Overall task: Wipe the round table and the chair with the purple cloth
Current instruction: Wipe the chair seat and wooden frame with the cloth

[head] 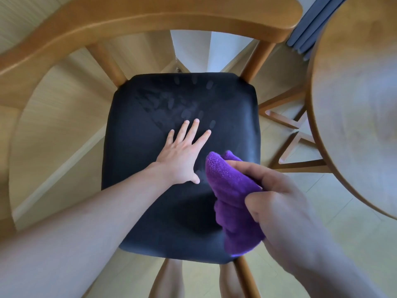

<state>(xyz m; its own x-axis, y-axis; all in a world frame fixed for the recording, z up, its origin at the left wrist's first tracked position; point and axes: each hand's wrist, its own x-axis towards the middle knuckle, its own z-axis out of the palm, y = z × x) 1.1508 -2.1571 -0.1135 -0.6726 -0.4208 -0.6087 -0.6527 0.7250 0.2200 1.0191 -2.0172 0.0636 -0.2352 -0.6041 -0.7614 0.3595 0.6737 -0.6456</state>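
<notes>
Right hand (285,203) grips the purple cloth (232,203), hiding the chair (150,201) seat's front-right corner; left hand (182,155) spread flat mid-seat; round table (354,104) cropped over pale floor (343,211).

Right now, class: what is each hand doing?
Left hand: open, flat on the black chair seat.
Right hand: grips the purple fleece cloth.

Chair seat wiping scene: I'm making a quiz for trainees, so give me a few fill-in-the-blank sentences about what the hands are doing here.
1. The right hand grips the ____ cloth.
2. The left hand rests flat, fingers spread, on the chair's ____ seat.
3. Faint finger ____ show on the seat beyond the left hand.
4. The round table stands to the ____ of the chair.

Missing words: purple; black; marks; right
</notes>
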